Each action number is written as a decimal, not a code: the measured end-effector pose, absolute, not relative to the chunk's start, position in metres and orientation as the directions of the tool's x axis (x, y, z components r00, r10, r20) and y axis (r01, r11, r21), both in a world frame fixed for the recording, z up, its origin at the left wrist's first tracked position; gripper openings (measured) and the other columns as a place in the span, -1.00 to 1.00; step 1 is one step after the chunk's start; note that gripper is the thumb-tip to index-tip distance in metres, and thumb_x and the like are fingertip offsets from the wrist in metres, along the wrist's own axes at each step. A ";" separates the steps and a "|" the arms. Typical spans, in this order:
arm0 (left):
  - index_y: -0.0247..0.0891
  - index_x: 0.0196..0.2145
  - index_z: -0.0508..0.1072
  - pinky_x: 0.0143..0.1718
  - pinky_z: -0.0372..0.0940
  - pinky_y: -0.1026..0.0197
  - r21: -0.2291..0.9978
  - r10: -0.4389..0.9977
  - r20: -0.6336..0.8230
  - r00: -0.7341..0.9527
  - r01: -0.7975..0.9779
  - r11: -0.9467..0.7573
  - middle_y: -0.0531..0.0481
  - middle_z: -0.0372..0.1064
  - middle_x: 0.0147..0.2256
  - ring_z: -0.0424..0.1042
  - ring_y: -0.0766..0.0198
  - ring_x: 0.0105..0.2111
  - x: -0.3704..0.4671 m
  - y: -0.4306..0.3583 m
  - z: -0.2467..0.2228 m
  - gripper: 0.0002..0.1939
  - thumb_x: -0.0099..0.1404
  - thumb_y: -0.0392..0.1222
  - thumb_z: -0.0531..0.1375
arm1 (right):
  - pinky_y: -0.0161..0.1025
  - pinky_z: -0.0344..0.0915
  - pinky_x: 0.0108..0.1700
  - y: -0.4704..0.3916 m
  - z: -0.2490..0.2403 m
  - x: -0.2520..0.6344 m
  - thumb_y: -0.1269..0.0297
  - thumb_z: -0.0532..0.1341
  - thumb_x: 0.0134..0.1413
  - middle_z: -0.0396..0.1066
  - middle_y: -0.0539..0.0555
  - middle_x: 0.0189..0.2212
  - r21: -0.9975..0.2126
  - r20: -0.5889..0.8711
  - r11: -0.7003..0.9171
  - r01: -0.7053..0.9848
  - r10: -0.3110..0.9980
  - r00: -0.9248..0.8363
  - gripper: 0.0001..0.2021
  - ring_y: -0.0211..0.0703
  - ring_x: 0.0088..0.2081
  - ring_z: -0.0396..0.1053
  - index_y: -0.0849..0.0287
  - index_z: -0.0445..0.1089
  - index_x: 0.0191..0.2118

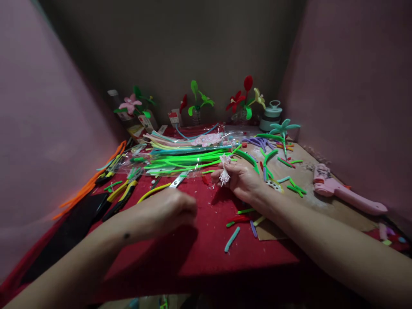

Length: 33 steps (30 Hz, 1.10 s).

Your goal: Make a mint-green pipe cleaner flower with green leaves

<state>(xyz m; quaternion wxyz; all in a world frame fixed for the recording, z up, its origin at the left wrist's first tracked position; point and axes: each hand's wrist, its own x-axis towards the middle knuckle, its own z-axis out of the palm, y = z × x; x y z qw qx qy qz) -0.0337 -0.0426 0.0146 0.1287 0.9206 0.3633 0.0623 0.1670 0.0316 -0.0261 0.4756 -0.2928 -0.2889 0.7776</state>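
Note:
My right hand [241, 178] pinches a small bundle of white stamens [224, 175], whose tips fan out above and below the fingers. To its left, my left hand [177, 208] is held over the red cloth [206, 249], fingers curled in and partly blurred; whether anything is inside cannot be seen. Just beyond that hand lies a metal-ended tool [177, 180] beside a yellow curved handle [152, 192]. Bright green pipe cleaners [189, 161] lie behind both hands, with pink, yellow and blue ones in clear plastic.
Yellow-and-black pliers [124, 195] and orange pipe cleaners [88, 189] lie left. A cardboard sheet [331, 214] at right bears cut pieces and a pink glue gun [347, 195]. Fuzzy flowers [236, 101] and a teal-lidded jar [272, 116] stand at the back.

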 end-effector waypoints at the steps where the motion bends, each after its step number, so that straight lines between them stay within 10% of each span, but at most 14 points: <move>1: -0.24 -0.54 0.44 -0.60 0.09 0.41 0.323 0.740 0.054 0.671 0.689 -0.648 0.13 0.32 -0.64 0.22 0.46 -0.65 -0.025 -0.031 0.018 -0.83 0.18 -0.29 0.14 | -0.22 0.27 -0.39 0.031 -0.027 0.166 0.41 0.10 0.03 0.42 0.05 -0.63 -0.726 -0.167 -0.372 -0.578 0.911 -0.377 -0.93 -0.19 -0.56 0.37 0.22 0.29 -0.43; 13: -0.30 -0.43 0.48 -0.52 0.08 0.31 0.359 0.874 0.287 0.393 0.801 -0.479 -0.02 0.44 -0.52 0.25 0.37 -0.60 0.027 0.013 0.005 -0.78 0.24 -0.19 0.08 | -0.33 0.26 -0.43 0.033 -0.032 0.164 0.36 0.26 -0.16 0.39 -0.01 -0.57 -0.745 -0.073 -0.252 -0.618 0.951 -0.300 -0.93 -0.31 -0.56 0.28 0.23 0.36 -0.47; 33: -0.32 -0.57 0.37 -0.53 -0.01 0.37 0.601 0.872 0.100 0.480 0.669 -0.437 0.12 0.15 -0.62 0.08 0.44 -0.58 0.018 0.006 0.012 -0.80 0.14 -0.24 0.03 | -0.34 0.26 -0.49 0.033 -0.034 0.160 0.41 0.26 -0.13 0.36 -0.03 -0.63 -0.713 -0.130 -0.279 -0.643 0.954 -0.269 -0.94 -0.29 -0.58 0.30 0.24 0.35 -0.51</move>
